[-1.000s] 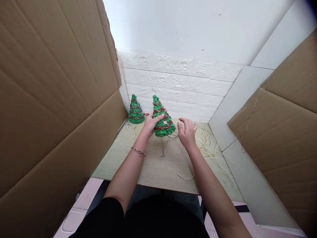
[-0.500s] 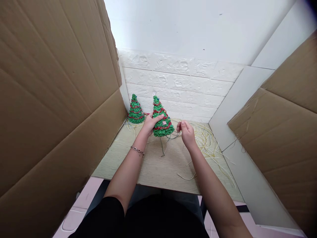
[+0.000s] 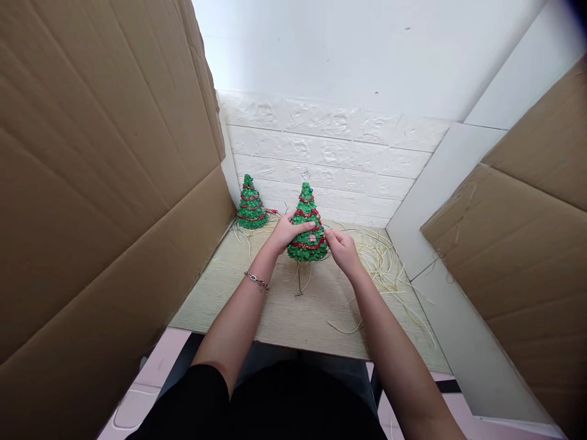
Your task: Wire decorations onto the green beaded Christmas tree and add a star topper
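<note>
My left hand (image 3: 288,232) is wrapped round the left side of a small green beaded Christmas tree (image 3: 306,250), its thumb across the front. The tree stands upright above the table, with red garlands, small coloured baubles, a pink square ornament and a clear star (image 3: 306,176) on top. Thin dark wire (image 3: 299,284) hangs from its base. At the tree's right edge, my right hand (image 3: 340,247) is closed in a pinch. Whatever lies between those fingertips is too small to make out.
A second green beaded tree (image 3: 251,205) stands at the back left, near a red object (image 3: 271,211). Tangled white and yellow wires (image 3: 380,263) spread over the right of the wooden table (image 3: 293,324). Cardboard walls (image 3: 114,183) flank the left and right; a white brick-pattern wall (image 3: 321,140) closes the back.
The held tree has shifted right and slightly nearer, turning more upright so its star shows clearly. My right hand has moved left to the tree's edge.
</note>
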Motion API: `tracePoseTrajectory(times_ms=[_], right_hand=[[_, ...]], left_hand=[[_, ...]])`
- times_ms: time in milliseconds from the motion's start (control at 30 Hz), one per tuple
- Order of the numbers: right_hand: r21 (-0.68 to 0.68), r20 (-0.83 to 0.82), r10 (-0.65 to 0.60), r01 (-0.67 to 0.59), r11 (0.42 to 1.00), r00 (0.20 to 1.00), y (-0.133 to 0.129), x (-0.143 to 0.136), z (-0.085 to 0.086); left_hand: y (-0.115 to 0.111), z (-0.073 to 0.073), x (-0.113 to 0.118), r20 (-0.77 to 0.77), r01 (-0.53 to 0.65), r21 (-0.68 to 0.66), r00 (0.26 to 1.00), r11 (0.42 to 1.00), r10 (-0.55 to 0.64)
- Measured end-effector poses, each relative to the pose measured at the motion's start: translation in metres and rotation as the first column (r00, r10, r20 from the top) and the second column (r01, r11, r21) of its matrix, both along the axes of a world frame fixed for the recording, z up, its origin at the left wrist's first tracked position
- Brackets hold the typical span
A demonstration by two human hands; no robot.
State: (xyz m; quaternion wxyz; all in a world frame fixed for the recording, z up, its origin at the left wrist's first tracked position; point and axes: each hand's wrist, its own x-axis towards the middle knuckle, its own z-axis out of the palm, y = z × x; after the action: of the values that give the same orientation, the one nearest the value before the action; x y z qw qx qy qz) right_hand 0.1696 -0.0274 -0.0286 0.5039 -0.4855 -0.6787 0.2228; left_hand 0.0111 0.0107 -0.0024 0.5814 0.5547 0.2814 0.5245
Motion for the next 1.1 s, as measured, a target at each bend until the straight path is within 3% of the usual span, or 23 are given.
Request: tracePoseTrajectory(times_ms=[100, 200, 333, 467, 567, 733, 900, 1000, 1100], right_hand=[[0.069, 0.139, -0.103, 0.094, 0.993, 0.985, -0.001, 0.000, -0.001], [0.150, 0.160, -0.173, 0.149, 0.977, 0.972, -0.002, -0.002, 0.000], [0.273, -0.019, -0.250, 0.246, 0.930, 0.968, -0.003, -0.005, 0.002], [0.245, -0.209, -0.240, 0.288, 0.926, 0.948, -0.004, -0.010, 0.003], [0.249, -0.226, -0.206, 0.261, 0.933, 0.952, -0.007, -0.015, 0.003], [0.335, -0.109, -0.190, 0.216, 0.917, 0.976, -0.011, -0.021, -0.002], [0.459, 0.185, -0.168, 0.066, 0.886, 0.968, -0.006, -0.011, -0.001], [0.417, 0.176, -0.312, 0.217, 0.882, 0.934, 0.002, 0.009, 0.004], [0.175, 0.274, -0.435, 0.401, 0.899, 0.858, 0.011, 0.038, 0.003]], left_hand=[[-0.001, 0.001, 0.000, 0.013, 0.010, 0.004, 1.000, 1.000, -0.010], [0.000, 0.000, 0.000, 0.016, -0.004, -0.002, 1.000, 1.000, 0.004], [0.002, -0.002, 0.002, 0.032, -0.031, -0.007, 0.999, 0.999, 0.031], [0.001, -0.003, 0.004, 0.043, -0.032, -0.013, 0.999, 0.999, 0.032], [0.000, -0.001, 0.004, 0.040, -0.013, -0.023, 0.999, 1.000, 0.014], [0.000, 0.001, 0.000, 0.042, 0.019, -0.048, 0.999, 0.999, -0.017], [0.005, 0.002, -0.007, 0.215, -0.070, -0.134, 0.972, 0.989, 0.098], [0.009, 0.003, -0.011, 0.347, -0.081, -0.199, 0.926, 0.977, 0.147], [0.014, 0.003, -0.014, 0.446, -0.088, -0.263, 0.872, 0.961, 0.202]])
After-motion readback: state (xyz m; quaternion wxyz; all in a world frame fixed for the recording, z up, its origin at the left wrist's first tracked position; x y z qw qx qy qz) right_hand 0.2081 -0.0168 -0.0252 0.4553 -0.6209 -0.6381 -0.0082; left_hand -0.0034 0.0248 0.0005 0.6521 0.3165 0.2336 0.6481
